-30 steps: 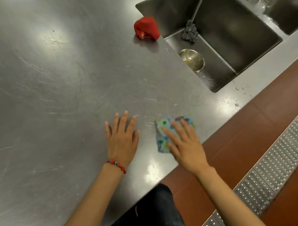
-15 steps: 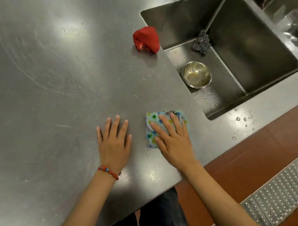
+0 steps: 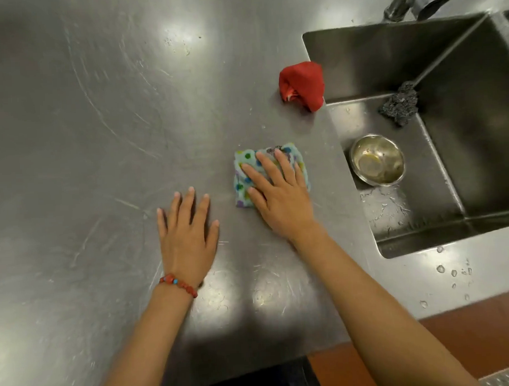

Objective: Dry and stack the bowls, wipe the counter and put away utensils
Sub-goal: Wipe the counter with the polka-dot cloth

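Currently: right hand [image 3: 279,197], fingers flat, presses spotted cloth [image 3: 271,174] on steel counter [image 3: 99,141]. Left hand [image 3: 188,236] flat, empty, just beside. Steel bowl [image 3: 377,159] in sink [image 3: 464,224], rightward, nearer right hand.

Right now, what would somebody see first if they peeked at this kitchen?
Probably the right hand pressing a spotty blue cloth flat on the steel counter, with the left hand flat beside it. Next, the bright red cloth bunched by the sink's edge, and a metal bowl inside.
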The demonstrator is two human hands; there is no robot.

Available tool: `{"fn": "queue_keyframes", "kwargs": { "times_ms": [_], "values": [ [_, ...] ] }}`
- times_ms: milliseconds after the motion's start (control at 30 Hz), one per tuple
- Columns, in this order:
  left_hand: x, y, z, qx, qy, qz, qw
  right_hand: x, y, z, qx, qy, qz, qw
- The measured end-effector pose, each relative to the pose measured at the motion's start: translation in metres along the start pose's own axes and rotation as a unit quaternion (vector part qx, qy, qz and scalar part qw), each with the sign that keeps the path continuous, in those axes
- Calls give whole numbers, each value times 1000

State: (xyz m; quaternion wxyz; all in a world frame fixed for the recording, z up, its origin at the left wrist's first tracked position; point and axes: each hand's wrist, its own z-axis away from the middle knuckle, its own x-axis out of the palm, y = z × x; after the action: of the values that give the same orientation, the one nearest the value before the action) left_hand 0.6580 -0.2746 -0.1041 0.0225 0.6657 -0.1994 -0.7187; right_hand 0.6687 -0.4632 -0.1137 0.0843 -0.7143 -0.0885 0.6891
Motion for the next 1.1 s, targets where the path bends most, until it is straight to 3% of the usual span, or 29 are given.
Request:
{"fn": "queue_keyframes", "kwargs": {
  "times_ms": [200, 500, 733, 967, 1033, 1100],
  "values": [
    [2, -2, -4, 2, -2, -10, 1000, -1, 7, -106, 38, -37, 2, 999],
    [3, 0, -5, -10, -8, 2, 1000, -3, 5, 11, -50, -18, -27, 998],
    [5, 16, -18, 17, 23, 29, 999, -15, 38, -33, 87, -3, -25, 996],
    [13, 28, -24, 35, 6, 32, 999, -24, 26, 48, 0, -24, -94, 995],
    [14, 27, -24, 37, 6, 29, 999, -33, 28, 45, 31, 11, -161, 986],
    [13, 27, -24, 36, 6, 29, 999, -40, 27, 38, 146, 83, -194, 967]
  ]
}}
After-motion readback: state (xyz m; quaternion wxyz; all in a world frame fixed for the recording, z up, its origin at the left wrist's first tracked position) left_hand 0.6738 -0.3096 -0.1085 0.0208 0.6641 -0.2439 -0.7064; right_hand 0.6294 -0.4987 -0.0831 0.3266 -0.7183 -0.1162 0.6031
